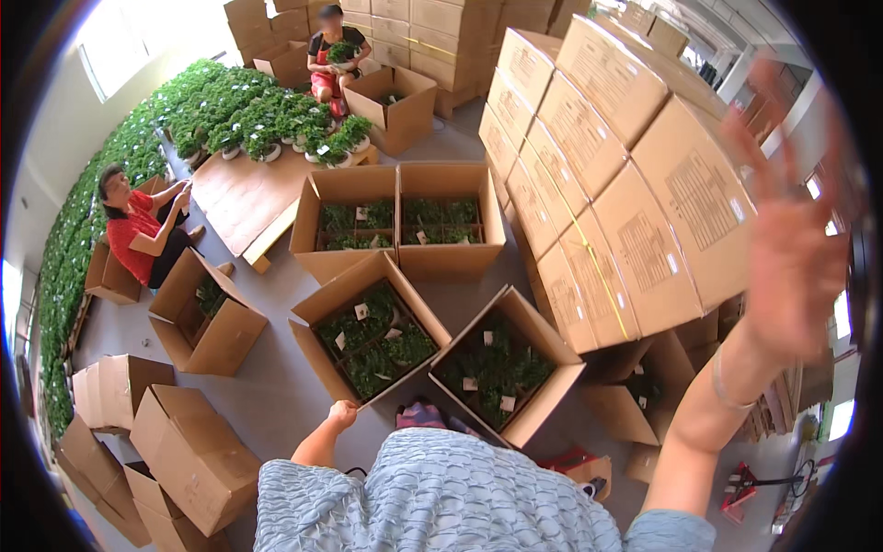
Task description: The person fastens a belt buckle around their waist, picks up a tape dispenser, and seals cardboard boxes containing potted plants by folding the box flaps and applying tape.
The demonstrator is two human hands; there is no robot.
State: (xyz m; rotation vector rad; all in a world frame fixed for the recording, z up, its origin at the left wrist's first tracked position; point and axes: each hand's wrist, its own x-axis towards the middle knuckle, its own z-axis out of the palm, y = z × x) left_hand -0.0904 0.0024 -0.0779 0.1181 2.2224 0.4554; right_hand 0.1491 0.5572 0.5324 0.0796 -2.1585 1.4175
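My left hand (342, 414) is closed, its fingers curled in beside the near edge of an open cardboard box (370, 285); whether it grips that edge is hidden. Inside the box stand leafy green plants (382, 345) with white tags, in divided compartments. My right hand (796, 258) is raised high at the right, fingers spread and smeared by motion, with nothing seen in it. Just in front of me to the right, a second open box (543, 419) holds more tagged plants (492, 368). Behind these, a pair of open boxes (398, 212) contains plants between cardboard dividers.
Tall stacks of sealed cartons (635, 221) rise at the right. Potted plants (248, 115) crowd the far left around a wooden board (248, 198). Two people (138, 230) sit there, one holding a plant. Cardboard boxes (193, 451) lie at the near left; a red jack (740, 492) stands lower right.
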